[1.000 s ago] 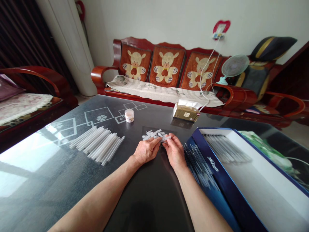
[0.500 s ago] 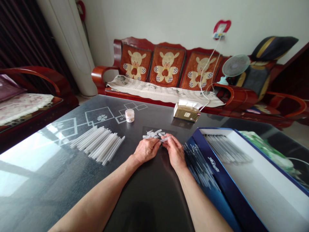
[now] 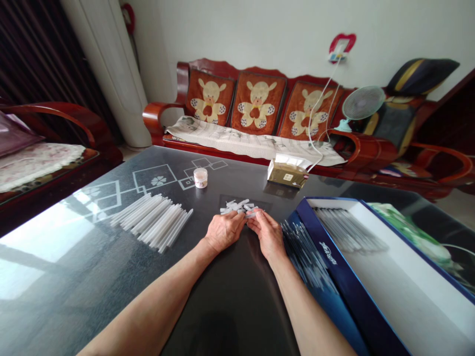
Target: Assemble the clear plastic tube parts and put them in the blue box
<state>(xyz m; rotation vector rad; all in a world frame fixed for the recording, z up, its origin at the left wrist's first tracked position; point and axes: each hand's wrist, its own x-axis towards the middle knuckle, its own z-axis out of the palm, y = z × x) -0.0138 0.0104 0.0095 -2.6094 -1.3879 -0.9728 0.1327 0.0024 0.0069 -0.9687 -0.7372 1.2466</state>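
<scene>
My right hand (image 3: 265,233) pinches a short white plastic tube (image 3: 252,214) at its fingertips, just in front of a small heap of similar short pieces (image 3: 235,207). My left hand (image 3: 224,231) lies beside it on the dark glass tabletop (image 3: 218,296), its curled fingers close to the heap and the held piece. To the left lies a bundle of long translucent tubes (image 3: 153,222). Whether my left fingers grip anything is hidden.
An open blue box with white lining (image 3: 336,262) holds more tubes (image 3: 347,230) at the right, with a dark blurred row of tubes (image 3: 305,252) along its side. A small lidded jar (image 3: 200,178) and a tissue pack (image 3: 287,173) stand farther back. A red wooden sofa stands behind the table.
The view has shifted slightly, with the background moving right and down. My hands have drawn closer together, and the short piece in my right hand sits a little lower and farther left.
</scene>
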